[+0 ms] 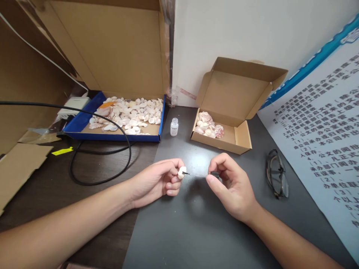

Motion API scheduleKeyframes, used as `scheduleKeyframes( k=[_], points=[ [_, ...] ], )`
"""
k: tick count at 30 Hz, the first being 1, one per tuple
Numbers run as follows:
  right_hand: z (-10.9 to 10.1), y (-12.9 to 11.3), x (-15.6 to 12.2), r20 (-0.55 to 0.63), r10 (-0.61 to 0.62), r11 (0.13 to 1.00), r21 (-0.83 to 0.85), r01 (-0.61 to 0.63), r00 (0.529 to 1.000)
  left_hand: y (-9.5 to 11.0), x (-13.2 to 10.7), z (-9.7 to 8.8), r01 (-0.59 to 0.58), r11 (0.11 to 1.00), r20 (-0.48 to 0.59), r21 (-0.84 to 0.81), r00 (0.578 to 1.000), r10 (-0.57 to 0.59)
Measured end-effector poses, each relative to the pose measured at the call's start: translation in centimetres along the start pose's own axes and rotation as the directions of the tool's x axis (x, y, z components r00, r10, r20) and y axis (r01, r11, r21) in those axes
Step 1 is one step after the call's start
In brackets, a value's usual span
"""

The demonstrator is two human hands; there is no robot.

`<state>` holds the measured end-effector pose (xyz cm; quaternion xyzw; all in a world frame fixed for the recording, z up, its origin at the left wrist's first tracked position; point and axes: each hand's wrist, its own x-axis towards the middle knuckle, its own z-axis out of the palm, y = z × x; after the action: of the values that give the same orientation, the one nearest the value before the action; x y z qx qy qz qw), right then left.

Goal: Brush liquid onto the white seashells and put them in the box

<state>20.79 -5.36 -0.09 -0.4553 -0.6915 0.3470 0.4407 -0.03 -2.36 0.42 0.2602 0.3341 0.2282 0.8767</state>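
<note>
Between the thumb and fingers of my left hand (165,177) is a small white seashell (181,173). My right hand (231,186) pinches the black cap of a thin brush (196,174), whose clear stem points left. The dark brush tip touches the shell, or lies just in front of it. Behind my hands stands a small clear glass bottle (174,127) with a white label and no cap on it. Part of the brush cap is hidden by my right fingers.
A blue-edged box (134,138) of many shells stands at the back left. An open cardboard box (238,140) with several shells is at the back right. Glasses (276,173) lie on the right, beside a printed poster (316,149). A black cable (98,184) loops on the left.
</note>
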Motion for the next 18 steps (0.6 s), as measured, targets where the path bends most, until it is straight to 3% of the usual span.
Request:
scheduleKeyframes(
  k=[8, 13, 18],
  points=[
    [-0.05, -0.24, 0.00, -0.025, 0.024, 0.999, 0.028, -0.023, 0.999, 0.07, -0.08, 0.07, -0.006, 1.000, -0.014, 0.022, 1.000, 0.006],
    [0.06, -0.23, -0.03, -0.025, 0.043, 0.997, -0.060, -0.045, 0.999, 0.10, -0.09, 0.17, -0.010, 1.000, -0.009, 0.027, 1.000, 0.011],
    [0.14, -0.24, 0.06, -0.022, 0.020, 1.000, 0.017, -0.020, 1.000, 0.13, -0.03, 0.16, -0.002, 1.000, -0.006, 0.018, 1.000, 0.002]
  ],
)
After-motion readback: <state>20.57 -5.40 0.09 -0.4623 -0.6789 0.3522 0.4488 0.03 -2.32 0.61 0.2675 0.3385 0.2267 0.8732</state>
